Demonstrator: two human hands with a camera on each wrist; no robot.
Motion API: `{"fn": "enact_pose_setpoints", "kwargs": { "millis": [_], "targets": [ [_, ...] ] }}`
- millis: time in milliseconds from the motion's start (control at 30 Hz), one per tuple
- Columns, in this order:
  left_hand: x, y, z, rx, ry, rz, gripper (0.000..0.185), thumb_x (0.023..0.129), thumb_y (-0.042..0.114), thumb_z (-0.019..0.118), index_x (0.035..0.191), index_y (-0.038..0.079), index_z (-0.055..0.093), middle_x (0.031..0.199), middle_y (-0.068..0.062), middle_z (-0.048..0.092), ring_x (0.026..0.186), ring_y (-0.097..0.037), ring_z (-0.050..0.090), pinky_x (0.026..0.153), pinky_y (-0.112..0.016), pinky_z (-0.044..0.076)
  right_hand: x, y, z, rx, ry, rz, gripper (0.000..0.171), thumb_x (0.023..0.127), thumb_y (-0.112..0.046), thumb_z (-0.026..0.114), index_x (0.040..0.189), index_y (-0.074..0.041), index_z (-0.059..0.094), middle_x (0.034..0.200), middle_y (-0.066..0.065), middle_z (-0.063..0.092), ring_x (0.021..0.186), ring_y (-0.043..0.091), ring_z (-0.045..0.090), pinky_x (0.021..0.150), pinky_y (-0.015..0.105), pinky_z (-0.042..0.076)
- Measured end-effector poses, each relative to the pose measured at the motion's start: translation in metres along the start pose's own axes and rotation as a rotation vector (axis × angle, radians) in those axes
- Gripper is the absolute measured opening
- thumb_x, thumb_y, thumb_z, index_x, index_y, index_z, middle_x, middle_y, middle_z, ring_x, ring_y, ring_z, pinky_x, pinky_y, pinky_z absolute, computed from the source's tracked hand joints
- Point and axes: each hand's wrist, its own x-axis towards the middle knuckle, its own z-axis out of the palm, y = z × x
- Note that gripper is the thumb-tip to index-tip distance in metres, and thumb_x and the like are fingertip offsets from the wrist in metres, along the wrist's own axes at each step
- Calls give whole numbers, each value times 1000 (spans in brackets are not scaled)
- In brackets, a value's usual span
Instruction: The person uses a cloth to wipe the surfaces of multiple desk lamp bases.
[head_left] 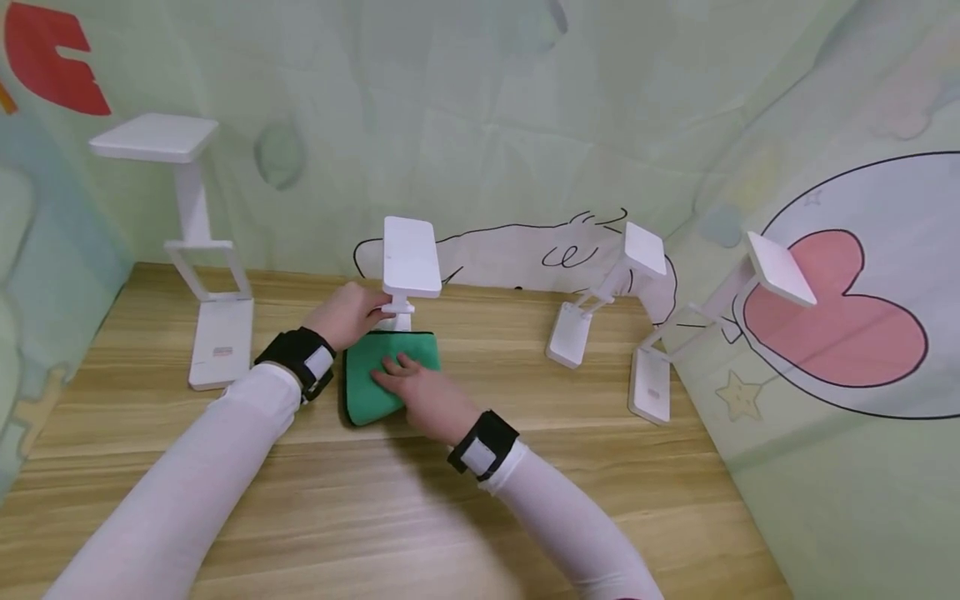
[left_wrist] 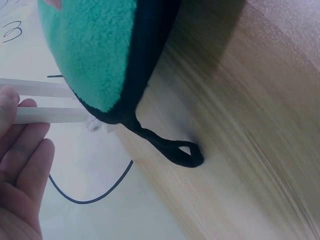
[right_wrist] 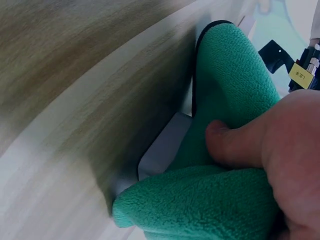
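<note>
A white folding desk lamp (head_left: 412, 257) stands at the back middle of the wooden table. My left hand (head_left: 346, 317) holds its thin stem, pinching a white bar between thumb and fingers in the left wrist view. Over the lamp's base lies a green cleaning cloth (head_left: 367, 392) with black edging. My right hand (head_left: 435, 402) presses on this cloth from above, fingers spread. In the right wrist view the thumb (right_wrist: 235, 145) pushes into a fold, and a corner of the white base (right_wrist: 162, 150) shows underneath. A black hanging loop (left_wrist: 175, 150) trails from one corner of the cloth.
Another white desk lamp (head_left: 222, 342) stands left of my left arm. Two more, a smaller lamp (head_left: 570, 333) and a right-hand lamp (head_left: 649, 383), stand toward the right edge. A printed fabric wall (head_left: 480, 125) rises right behind the table (head_left: 360, 517).
</note>
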Motion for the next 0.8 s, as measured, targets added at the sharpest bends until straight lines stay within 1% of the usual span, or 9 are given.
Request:
{"fn": "enact_pose_setpoints", "kwargs": {
  "millis": [167,267,367,567,667,800],
  "targets": [
    [0,1,-1,5,-12,-15,12,103,9,72,97,-1,74,79,-6,67,68,-18,55,63,-34,44,4,2,2,24,20,-18,68,95,9,64,159,-12,53,162,12,50,152,33,43,110,40,49],
    [0,0,-1,15,-11,-14,12,103,8,72,96,-1,74,80,-6,69,69,-17,56,64,-34,45,9,3,4,34,41,-25,68,95,9,63,158,-12,53,161,12,50,153,32,42,114,39,46],
    [0,-1,0,19,-11,-4,12,103,7,71,95,-1,74,81,-7,71,69,-16,56,65,-35,46,15,4,6,46,59,-37,66,95,9,62,158,-12,54,162,12,50,154,30,41,115,37,44],
    [-1,-2,0,-5,10,18,14,104,6,70,91,-1,71,75,-4,64,66,-17,53,63,-35,44,33,10,10,58,115,-67,63,95,11,60,155,-7,54,162,16,49,155,31,38,122,34,34],
    [-2,-2,0,-8,14,15,13,103,7,71,93,-1,72,81,-8,69,67,-17,55,64,-36,45,40,17,12,62,139,-55,66,92,14,59,155,-6,55,163,15,48,155,30,37,124,33,30],
    [-2,-3,2,-4,18,27,7,102,6,72,99,0,74,92,-13,77,71,-18,59,66,-38,50,41,26,14,85,134,-20,74,89,17,58,157,-9,53,166,13,44,157,28,34,125,33,27]
  ]
}}
